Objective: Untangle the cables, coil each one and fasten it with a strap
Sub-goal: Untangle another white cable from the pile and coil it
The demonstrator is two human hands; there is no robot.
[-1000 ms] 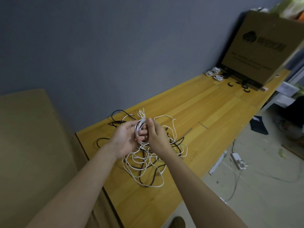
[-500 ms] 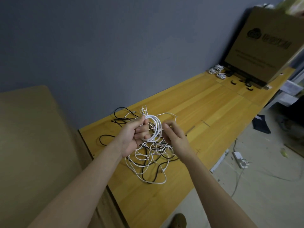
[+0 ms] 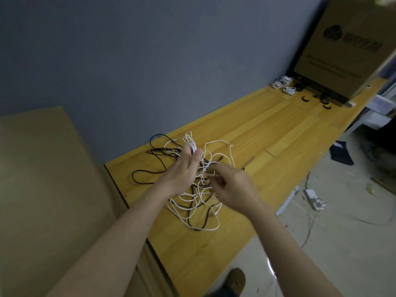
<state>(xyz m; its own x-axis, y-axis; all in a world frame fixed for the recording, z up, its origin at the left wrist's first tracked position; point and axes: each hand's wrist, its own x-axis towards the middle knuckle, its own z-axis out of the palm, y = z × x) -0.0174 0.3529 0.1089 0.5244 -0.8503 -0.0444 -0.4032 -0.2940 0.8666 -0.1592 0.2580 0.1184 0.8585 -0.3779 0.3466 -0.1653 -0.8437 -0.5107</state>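
A tangle of white cables (image 3: 194, 205) and black cables (image 3: 150, 166) lies on the near end of a long wooden table (image 3: 267, 133). My left hand (image 3: 184, 170) grips a small bundle of white cable loops (image 3: 192, 145) above the heap. Just to its right, my right hand (image 3: 231, 187) pinches a white strand that runs into the tangle. The palm sides of both hands are hidden. Several coiled white cables (image 3: 284, 84) and a few black straps (image 3: 306, 99) lie at the table's far end.
A large cardboard box (image 3: 347, 50) stands at the far end of the table against the grey wall. A tan cabinet top (image 3: 42, 179) adjoins the table on the left. On the floor to the right lie a white power strip (image 3: 312, 197) and loose wires.
The white coil that stood wide in my left hand is now a tighter bundle. My right hand has dropped lower and to the right, drawing a strand from the heap.
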